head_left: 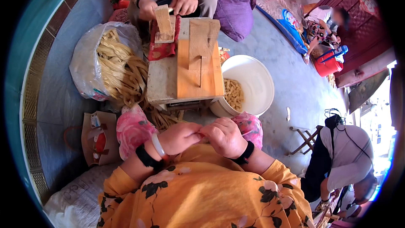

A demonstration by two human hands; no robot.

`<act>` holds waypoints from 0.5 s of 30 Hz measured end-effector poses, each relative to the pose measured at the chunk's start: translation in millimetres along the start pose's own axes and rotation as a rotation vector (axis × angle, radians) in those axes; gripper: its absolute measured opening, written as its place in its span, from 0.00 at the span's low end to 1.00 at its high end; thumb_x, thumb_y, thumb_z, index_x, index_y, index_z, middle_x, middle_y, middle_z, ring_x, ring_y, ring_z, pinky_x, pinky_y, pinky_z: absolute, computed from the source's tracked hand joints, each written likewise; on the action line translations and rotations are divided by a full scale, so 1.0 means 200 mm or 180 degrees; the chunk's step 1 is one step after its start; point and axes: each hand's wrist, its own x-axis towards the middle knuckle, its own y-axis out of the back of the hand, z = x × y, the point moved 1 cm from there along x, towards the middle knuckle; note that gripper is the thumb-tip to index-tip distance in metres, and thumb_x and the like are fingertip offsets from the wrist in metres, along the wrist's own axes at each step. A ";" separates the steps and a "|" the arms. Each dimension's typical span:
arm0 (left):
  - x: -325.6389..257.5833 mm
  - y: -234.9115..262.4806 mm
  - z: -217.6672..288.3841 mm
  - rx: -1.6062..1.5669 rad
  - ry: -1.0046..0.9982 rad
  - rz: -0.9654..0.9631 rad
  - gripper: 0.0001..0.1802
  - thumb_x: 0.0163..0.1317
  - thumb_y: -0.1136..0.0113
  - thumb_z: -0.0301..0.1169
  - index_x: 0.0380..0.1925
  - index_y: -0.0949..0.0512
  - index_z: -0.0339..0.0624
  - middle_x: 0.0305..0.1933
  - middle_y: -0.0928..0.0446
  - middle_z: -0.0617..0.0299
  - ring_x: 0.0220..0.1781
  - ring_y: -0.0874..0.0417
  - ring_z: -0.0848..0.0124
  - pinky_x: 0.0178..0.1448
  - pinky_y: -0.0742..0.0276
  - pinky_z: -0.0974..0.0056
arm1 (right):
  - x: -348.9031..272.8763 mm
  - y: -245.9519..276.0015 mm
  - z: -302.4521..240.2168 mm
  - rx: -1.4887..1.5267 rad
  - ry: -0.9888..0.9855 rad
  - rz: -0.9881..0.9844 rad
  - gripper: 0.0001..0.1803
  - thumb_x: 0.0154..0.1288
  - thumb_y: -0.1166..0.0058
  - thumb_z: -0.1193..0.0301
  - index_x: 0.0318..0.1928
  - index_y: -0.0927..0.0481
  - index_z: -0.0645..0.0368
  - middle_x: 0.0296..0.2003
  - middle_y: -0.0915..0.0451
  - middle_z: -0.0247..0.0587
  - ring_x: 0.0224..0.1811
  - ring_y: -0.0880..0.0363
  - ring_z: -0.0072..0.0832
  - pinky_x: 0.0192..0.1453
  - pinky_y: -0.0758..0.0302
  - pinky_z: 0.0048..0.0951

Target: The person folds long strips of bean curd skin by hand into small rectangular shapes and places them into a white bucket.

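A: How are the fingers set?
B: The left hand (181,138) and right hand (228,137) meet, fingers bent, tips pinched close together between knees in pink floral cloth (133,128). I cannot tell whether something thin is caught there.
A: What lies nearest?
B: At twelve o'clock from the hands, a smooth, flat orange-brown wooden board (184,86) sits on a scuffed, boxy table (162,86), with a grainy, squarish wood slab (204,36) on it. At one o'clock, a round, glossy white bucket (261,80) holds small, knobbly yellowish pieces (233,93).
A: And the long strips (112,55)?
B: At ten o'clock: flat, ribbon-like, pale yellow to tan, tumbling from a crinkled, translucent plastic bag (82,61).
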 end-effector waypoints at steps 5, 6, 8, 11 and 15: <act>0.04 0.00 0.02 -0.3413 0.0687 -0.0070 0.10 0.67 0.51 0.26 0.47 0.34 0.41 0.40 0.28 0.68 0.39 0.27 0.82 0.39 0.29 0.71 | -0.03 -0.08 0.04 0.2804 -0.2695 0.0605 0.06 0.65 0.47 0.76 0.42 0.27 0.62 0.31 0.21 0.34 0.32 0.22 0.24 0.35 0.27 0.24; 0.06 -0.01 0.04 -0.2767 0.0539 0.0515 0.12 0.64 0.47 0.24 0.47 0.34 0.40 0.40 0.28 0.64 0.40 0.26 0.80 0.41 0.28 0.70 | -0.05 -0.10 0.10 0.3602 -0.3120 0.0487 0.06 0.67 0.49 0.75 0.43 0.27 0.63 0.31 0.22 0.34 0.30 0.23 0.21 0.33 0.28 0.21; 0.08 0.03 0.07 -0.0276 -0.0292 0.0944 0.19 0.54 0.39 0.20 0.46 0.32 0.40 0.37 0.26 0.57 0.40 0.22 0.65 0.42 0.26 0.62 | -0.05 -0.09 0.15 0.4391 -0.3497 0.0370 0.07 0.69 0.51 0.74 0.44 0.27 0.64 0.31 0.22 0.33 0.28 0.25 0.19 0.31 0.30 0.17; 0.09 0.04 0.09 0.0398 -0.0689 0.1047 0.19 0.48 0.37 0.19 0.41 0.29 0.41 0.37 0.24 0.53 0.41 0.23 0.52 0.43 0.26 0.55 | -0.03 -0.04 0.10 0.5027 -0.3637 -0.0083 0.07 0.70 0.55 0.75 0.45 0.28 0.63 0.35 0.22 0.36 0.30 0.27 0.17 0.31 0.32 0.15; 0.11 0.06 0.03 0.0241 -0.0353 0.1249 0.12 0.51 0.39 0.20 0.37 0.27 0.40 0.34 0.25 0.57 0.38 0.22 0.57 0.41 0.26 0.60 | 0.02 -0.03 0.01 0.2576 -0.2327 0.0014 0.14 0.59 0.53 0.86 0.45 0.28 0.61 0.42 0.24 0.40 0.35 0.25 0.26 0.32 0.28 0.24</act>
